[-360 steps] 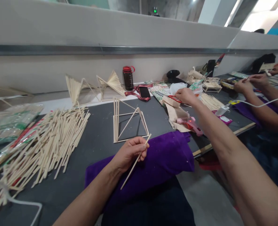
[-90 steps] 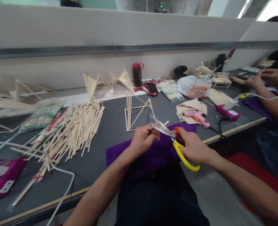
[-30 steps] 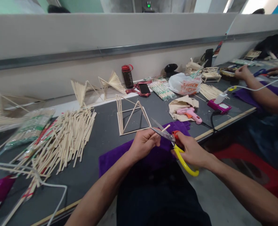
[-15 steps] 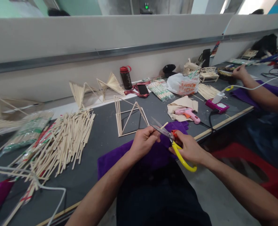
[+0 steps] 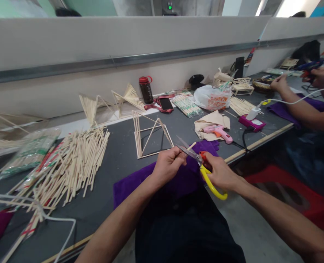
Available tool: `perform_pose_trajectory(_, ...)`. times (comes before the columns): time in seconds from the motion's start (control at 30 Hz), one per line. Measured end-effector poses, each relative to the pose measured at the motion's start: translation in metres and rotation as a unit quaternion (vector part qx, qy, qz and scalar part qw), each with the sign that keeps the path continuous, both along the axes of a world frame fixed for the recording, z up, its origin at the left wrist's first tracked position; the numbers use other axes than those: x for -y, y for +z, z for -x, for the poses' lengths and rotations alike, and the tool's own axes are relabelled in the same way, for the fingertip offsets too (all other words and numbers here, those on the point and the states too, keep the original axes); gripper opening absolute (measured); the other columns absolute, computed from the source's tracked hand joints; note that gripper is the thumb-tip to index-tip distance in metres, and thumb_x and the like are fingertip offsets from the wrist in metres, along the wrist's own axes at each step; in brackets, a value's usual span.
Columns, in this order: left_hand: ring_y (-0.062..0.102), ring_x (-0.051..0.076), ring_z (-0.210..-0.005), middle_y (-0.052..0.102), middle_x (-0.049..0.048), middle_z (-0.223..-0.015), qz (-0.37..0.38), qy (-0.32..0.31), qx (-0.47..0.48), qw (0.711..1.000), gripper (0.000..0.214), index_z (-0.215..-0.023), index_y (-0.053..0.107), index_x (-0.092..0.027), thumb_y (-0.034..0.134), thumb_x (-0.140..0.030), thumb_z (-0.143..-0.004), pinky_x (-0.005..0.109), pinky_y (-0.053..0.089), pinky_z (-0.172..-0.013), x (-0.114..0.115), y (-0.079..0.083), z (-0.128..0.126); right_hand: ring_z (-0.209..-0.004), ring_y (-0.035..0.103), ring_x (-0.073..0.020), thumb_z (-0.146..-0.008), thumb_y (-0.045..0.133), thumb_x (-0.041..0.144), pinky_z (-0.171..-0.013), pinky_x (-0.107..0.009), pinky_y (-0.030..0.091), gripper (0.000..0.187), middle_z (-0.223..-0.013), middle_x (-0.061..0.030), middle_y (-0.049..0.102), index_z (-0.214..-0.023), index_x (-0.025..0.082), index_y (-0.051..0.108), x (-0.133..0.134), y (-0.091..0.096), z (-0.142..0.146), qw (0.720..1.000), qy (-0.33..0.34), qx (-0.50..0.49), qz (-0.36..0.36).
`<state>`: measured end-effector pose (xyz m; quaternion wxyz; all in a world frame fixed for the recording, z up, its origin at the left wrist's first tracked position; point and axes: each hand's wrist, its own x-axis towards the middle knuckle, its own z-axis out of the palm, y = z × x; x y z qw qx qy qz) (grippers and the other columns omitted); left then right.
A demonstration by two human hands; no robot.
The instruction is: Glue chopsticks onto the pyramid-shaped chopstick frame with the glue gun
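Note:
My left hand is closed round a thin wooden stick, whose tip pokes out past the scissor blades. My right hand grips the yellow-handled scissors, whose blades are parted around the stick. Both hands hover over a purple cloth at the table's near edge. Just behind them a stick frame shaped like a pyramid stands on the dark table.
A big pile of loose sticks lies to the left, with a white cable and packets. A pink glue gun on paper, a magenta power strip, a phone, a bottle and a bag sit behind. Another person's arms work at right.
Twelve seconds ago my right hand reached far for the scissors; since then it holds them at the stick. Over the last second the hands stay almost still, and the view shifts slightly.

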<state>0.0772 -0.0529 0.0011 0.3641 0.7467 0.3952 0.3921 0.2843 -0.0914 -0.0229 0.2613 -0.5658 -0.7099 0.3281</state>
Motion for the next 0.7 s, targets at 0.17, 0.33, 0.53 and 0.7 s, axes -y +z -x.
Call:
perform_pose_trajectory(0.17,0.055,0.011,-0.059,0.062,-0.0025,-0.064,0.000,0.029,0.022,0.999,0.017,-0.074,0.064,-0.017,0.053,-0.023,-0.085,0.022,0.040,-0.061,-0.001,-0.001,-0.001,-0.061,0.045,-0.0137,-0.075,0.065,0.036,-0.058,-0.027,0.031,0.029,-0.070,0.0036,0.051,-0.089,0.021,0.044,-0.001,0.005,0.001,0.999,-0.015,0.039,0.013)
perform_pose_trajectory(0.33,0.054,0.011,-0.059,0.062,-0.0014,-0.063,-0.013,-0.003,0.012,1.000,0.023,-0.065,0.061,-0.017,0.051,-0.021,-0.086,0.022,0.041,-0.062,0.003,0.004,0.003,-0.062,0.043,-0.0144,-0.075,0.067,0.045,-0.060,-0.029,0.029,0.038,-0.072,0.0025,0.051,-0.089,0.021,0.040,0.003,0.018,0.001,0.992,-0.006,0.129,0.009)
perform_pose_trajectory(0.53,0.050,0.010,-0.059,0.060,0.0032,-0.067,0.016,-0.075,0.025,0.997,0.038,-0.060,0.059,-0.016,0.048,-0.034,-0.092,0.022,0.037,-0.056,0.006,0.008,0.007,-0.068,0.044,-0.0159,-0.071,0.071,0.043,-0.064,-0.029,0.031,0.043,-0.083,-0.0022,0.054,-0.088,0.021,0.039,0.008,0.022,-0.001,0.985,-0.002,0.171,-0.029)
perform_pose_trajectory(0.7,0.044,0.010,-0.056,0.055,0.0022,-0.064,0.070,-0.097,0.035,0.992,0.045,-0.061,0.057,-0.016,0.046,-0.043,-0.095,0.022,0.032,-0.052,0.009,0.009,0.005,-0.066,0.045,-0.0153,-0.074,0.070,0.044,-0.062,-0.029,0.031,0.040,-0.079,0.0005,0.052,-0.089,0.021,0.040,0.009,0.019,-0.002,0.992,0.018,0.125,-0.021)
